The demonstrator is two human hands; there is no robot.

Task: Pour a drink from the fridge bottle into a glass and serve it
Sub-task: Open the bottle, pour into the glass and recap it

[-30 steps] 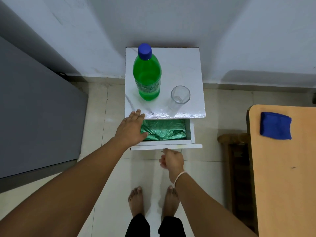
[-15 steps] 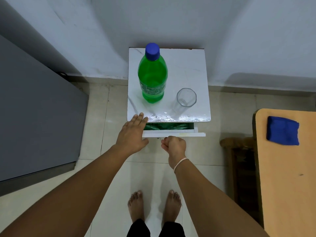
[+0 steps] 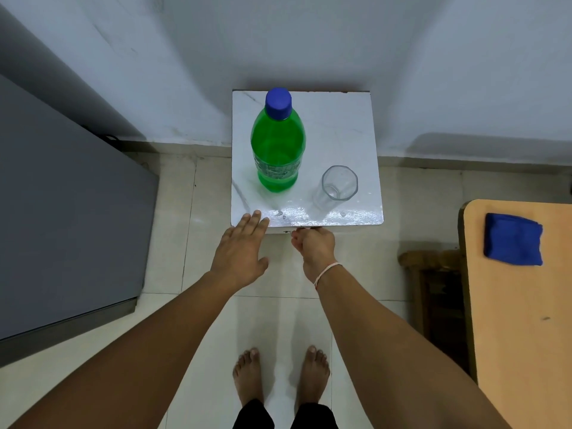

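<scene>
The bottle (image 3: 278, 144) stands upright on the small white desk (image 3: 349, 125), toward its 9 o'clock half, blue cap (image 3: 279, 103) on and pointing straight up; its long axis is vertical, though the wide lens makes it seem to lean toward 12 o'clock. The glass (image 3: 338, 184) stands at about 4 o'clock from the bottle, near it but apart, mouth up, and looks empty.

At the desk's 6 o'clock edge the left hand (image 3: 240, 253) lies flat, fingers straight, fingertips touching the corner at 7 o'clock, grasping nothing. The right hand (image 3: 315, 244) is clenched just below that front edge; whether it grips a handle there is hidden by the knuckles, so I cannot tell.

As I judge it, fetching is done and pouring has not begun: the cap is on and the glass dry. The next move calls for one hand to steady the bottle's body while the other twists the cap off, then a tilt of the neck toward the glass at 4 o'clock, slowly, since the bottle looks nearly full.

Further out, a grey cabinet (image 3: 62, 212) stands at 9 o'clock and a blue cloth (image 3: 512, 239) lies on a wooden table (image 3: 526, 335) at 3 o'clock.
</scene>
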